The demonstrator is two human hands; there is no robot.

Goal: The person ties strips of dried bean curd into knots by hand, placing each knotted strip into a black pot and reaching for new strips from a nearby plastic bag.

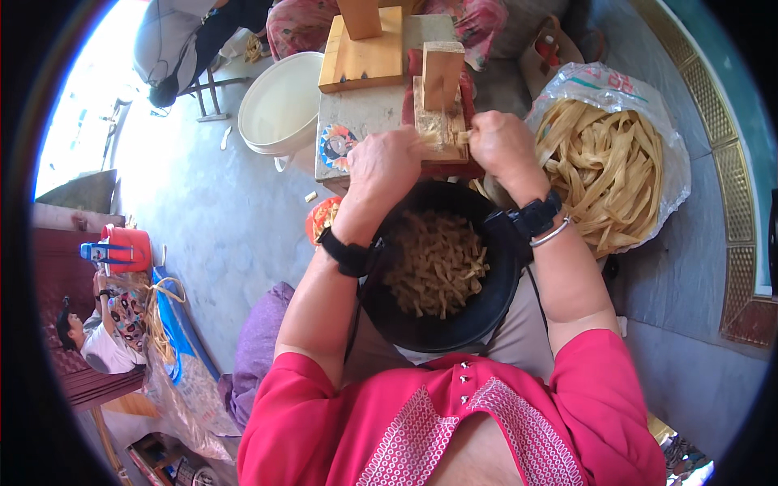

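My left hand is closed at the left side of a small wooden stand with an upright post. My right hand is a fist on the stand's other side. A short end of pale tan strip pokes out of its fingers toward the post. Frayed pale fibre lies at the post's foot, by the left fingertips; what those fingers grip is mostly hidden. Below both hands, a black basin rests on my lap. It holds many short tan knotted or folded pieces.
To the right stands a plastic bag full of long tan strips. A larger wooden stand and white bucket are ahead and left. Another person sits far left by a red bucket; purple cloth lies nearer.
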